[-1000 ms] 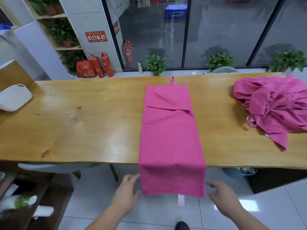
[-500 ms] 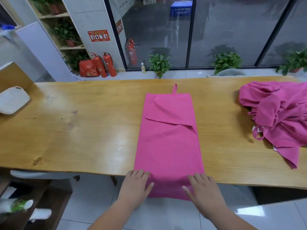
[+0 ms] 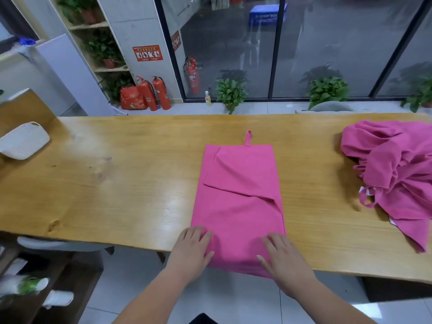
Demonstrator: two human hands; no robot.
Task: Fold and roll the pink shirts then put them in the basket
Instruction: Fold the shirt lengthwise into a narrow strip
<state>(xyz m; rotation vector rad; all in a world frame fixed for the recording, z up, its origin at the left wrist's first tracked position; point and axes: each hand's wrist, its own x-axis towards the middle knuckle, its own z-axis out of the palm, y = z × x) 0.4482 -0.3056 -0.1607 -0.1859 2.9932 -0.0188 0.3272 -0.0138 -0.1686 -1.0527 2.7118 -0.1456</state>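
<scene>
**Hands.** Left hand (image 3: 194, 250) lay palm down on the near left corner of the folded pink shirt (image 3: 238, 195). Its forearm came in from the bottom of the view, angled up to the right. Fingers were straight and close together, tips pointing away from the person. The thumb stuck out to the right, flat on the cloth. Nothing was gripped.

Right hand (image 3: 284, 260) lay palm down on the near right corner, forearm angled up to the left. Fingers were straight and slightly fanned, tips near the shirt's right edge. The thumb pointed left toward the other hand. No pinch was seen here either. Both hands pressed flat, with bare cloth between the two thumbs.

**Shirt.** It was folded into a long narrow rectangle and lay flat on the wooden table (image 3: 117, 183), directly in front of the person. Its long axis ran from the near table edge straight toward the far edge. The near end overhung the near edge a little, below the hands. The far end carried a small loop (image 3: 248, 137) that pointed away, toward the windows. A slanted fold line crossed the far half, falling from left to right.

**Others.** A pile of pink shirts (image 3: 392, 178) lay crumpled at the table's right end, well apart from the folded one. The white basket (image 3: 23, 141) sat at the left end.
</scene>
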